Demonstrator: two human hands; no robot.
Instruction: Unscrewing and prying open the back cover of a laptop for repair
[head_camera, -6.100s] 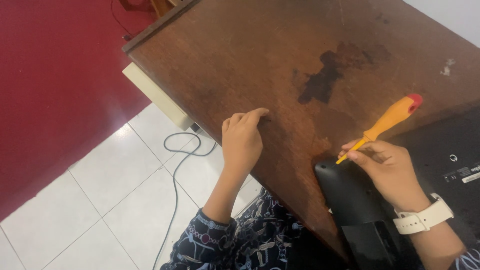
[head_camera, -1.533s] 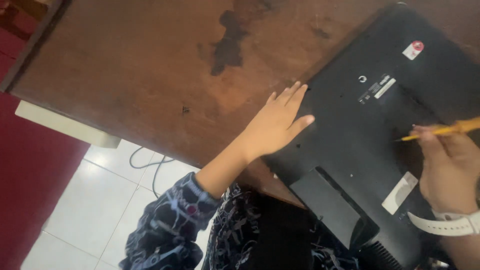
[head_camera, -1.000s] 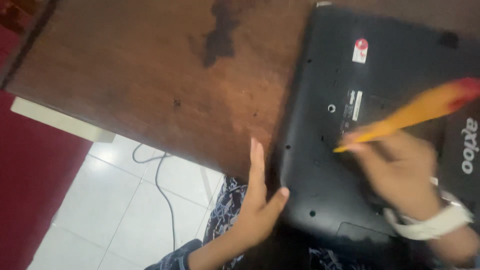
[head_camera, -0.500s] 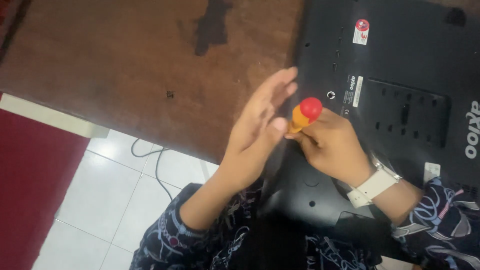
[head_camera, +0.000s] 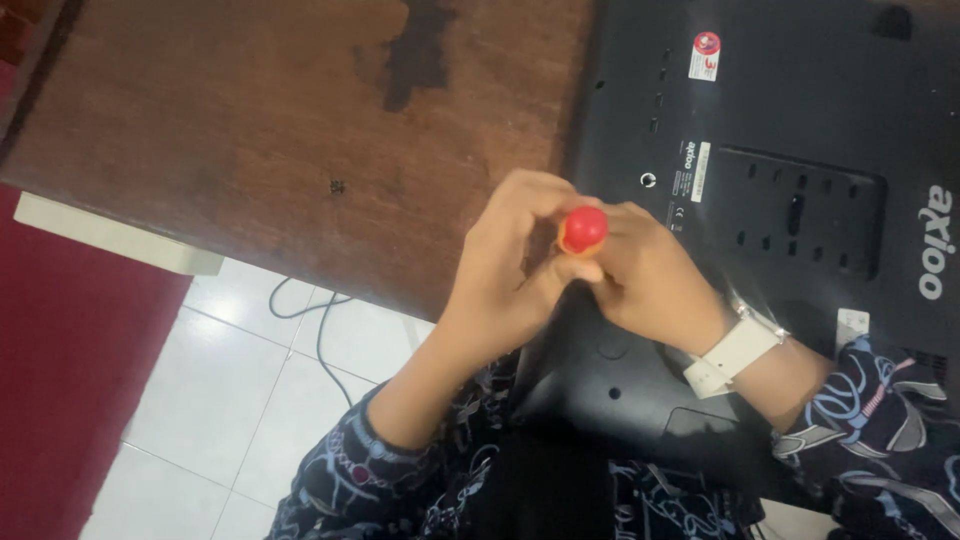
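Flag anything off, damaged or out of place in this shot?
Two things. The wooden table has a dark irregular stain near its far edge, like worn finish. The black laptop lies underside up, its near corner overhanging the table edge toward the person's lap.

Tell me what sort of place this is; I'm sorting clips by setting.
Probably a home room or small repair spot: a worn wooden table, an upturned black laptop, and a white tiled floor with a loose cable.
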